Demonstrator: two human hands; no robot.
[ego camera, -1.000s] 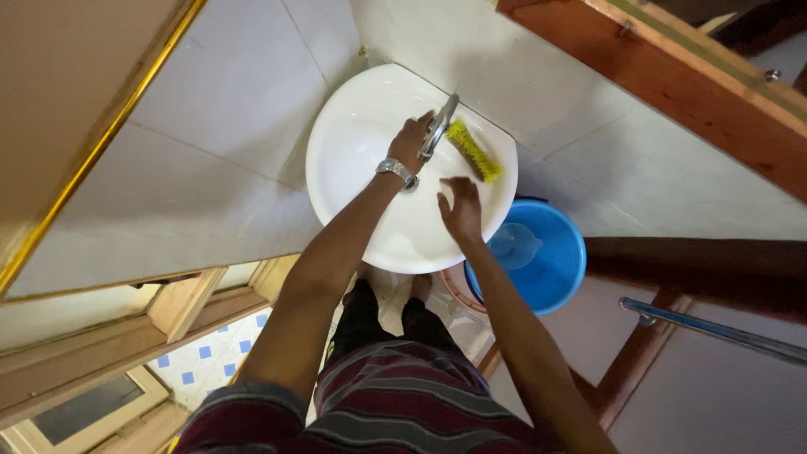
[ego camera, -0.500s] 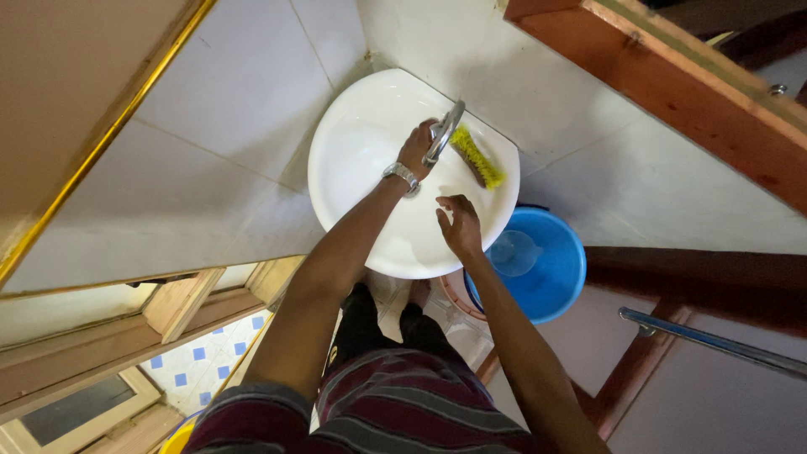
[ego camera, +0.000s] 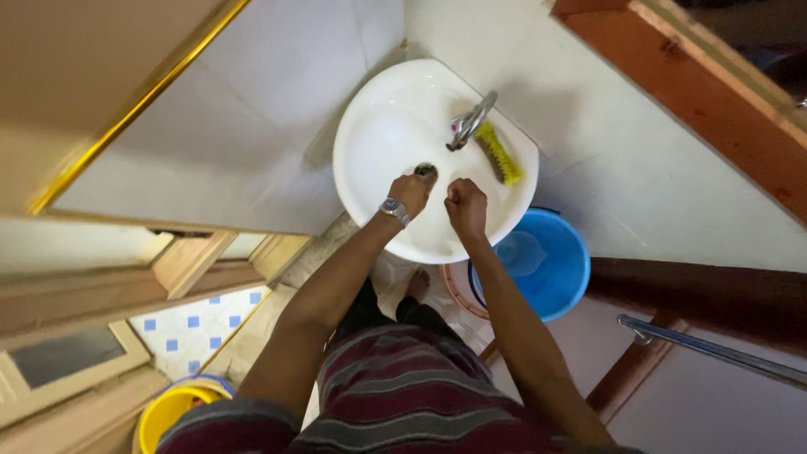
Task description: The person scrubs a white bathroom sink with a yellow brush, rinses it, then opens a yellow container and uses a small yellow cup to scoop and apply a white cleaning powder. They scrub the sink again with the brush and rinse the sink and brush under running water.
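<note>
— Presently, where do the hands stand?

— Both are over the round white ceramic washbasin [ego camera: 378,134]. The left hand [ego camera: 412,192], steel wristwatch [ego camera: 392,207] at the wrist, hangs just beside the drain [ego camera: 425,170], fingers curled, gripping nothing visible. The right hand [ego camera: 466,204] is closed in a loose fist, apparently empty.

— And nearby?

— The chrome tap [ego camera: 468,123] and yellow bristle brush [ego camera: 501,153] sit on the rim, apart from both hands.

— Risks?

— Judged: water splashing over the front edge toward the blue plastic bucket [ego camera: 551,269] and floor, or an elbow knocking the brush off.
</note>
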